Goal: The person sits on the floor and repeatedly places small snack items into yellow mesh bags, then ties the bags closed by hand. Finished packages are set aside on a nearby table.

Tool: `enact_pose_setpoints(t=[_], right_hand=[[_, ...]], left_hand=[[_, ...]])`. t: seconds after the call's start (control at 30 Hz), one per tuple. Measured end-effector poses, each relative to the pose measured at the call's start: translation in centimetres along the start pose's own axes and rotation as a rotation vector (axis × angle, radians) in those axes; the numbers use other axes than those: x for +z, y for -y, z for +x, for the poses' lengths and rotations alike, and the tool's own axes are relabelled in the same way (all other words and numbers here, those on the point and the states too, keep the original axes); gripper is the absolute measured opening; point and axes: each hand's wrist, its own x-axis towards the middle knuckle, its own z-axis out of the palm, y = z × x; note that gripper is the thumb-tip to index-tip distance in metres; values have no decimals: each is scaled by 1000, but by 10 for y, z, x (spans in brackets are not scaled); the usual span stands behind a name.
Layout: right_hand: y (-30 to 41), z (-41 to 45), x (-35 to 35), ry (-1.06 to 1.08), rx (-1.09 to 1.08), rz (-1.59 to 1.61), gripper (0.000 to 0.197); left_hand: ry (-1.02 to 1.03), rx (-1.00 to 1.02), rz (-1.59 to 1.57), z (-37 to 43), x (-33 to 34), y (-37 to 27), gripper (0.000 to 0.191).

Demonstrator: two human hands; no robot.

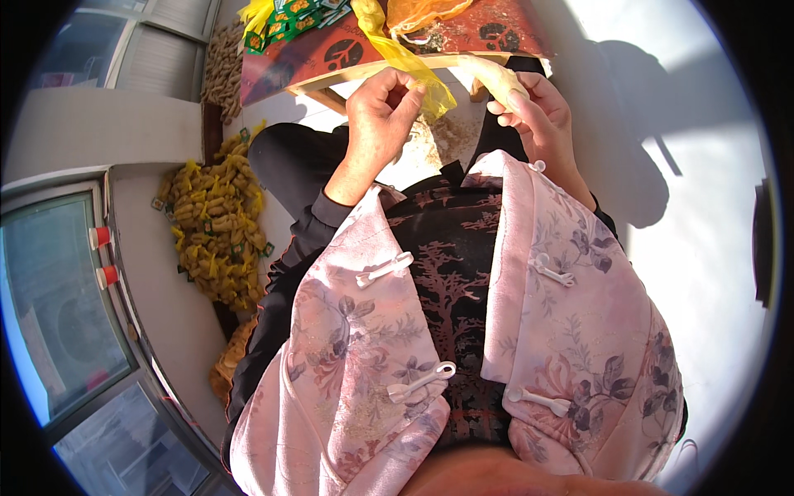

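Observation:
My left hand pinches the edge of a yellow mesh bag between thumb and fingertips. The bag runs from the red board table and hangs over its near edge. My right hand holds a long, pale, knobbly root-like piece, its far end pointing towards the table. The two hands are apart. On the table lie an orange mesh bag and a pile of green printed tags.
At the left on the floor are a heap of yellow-netted pieces with green tags and a heap of loose pieces. Two red and white paper cups stand on the window ledge. The table's wooden frame is just ahead of my knees.

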Motion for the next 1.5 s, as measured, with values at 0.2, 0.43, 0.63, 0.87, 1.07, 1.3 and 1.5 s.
enact_pose_setpoints(t=[0.2, 0.43, 0.63, 0.87, 1.07, 1.3, 1.5], right_hand=[[-5, -12, 12, 92, -275, -322, 28], [-17, -4, 12, 120, -345, -536, 30], [-17, -5, 4, 148, -474, -615, 31], [-23, -4, 4, 50, -328, -679, 27], [-16, -4, 8, 171, -445, -532, 27], [-21, 2, 15, -59, -317, -766, 26], [-19, 0, 26, 6, -276, -503, 27]], left_hand=[[22, 16, -35, 10, 4, -7, 8], [39, 33, -58, 15, 6, -14, 8], [51, 49, 25, 23, 2, -6, 11], [83, 61, 95, 24, -2, -9, 15], [97, 67, 184, 27, -5, -12, 19], [154, 71, 167, 29, -8, -12, 22], [174, 55, 99, 27, -6, -7, 22]])
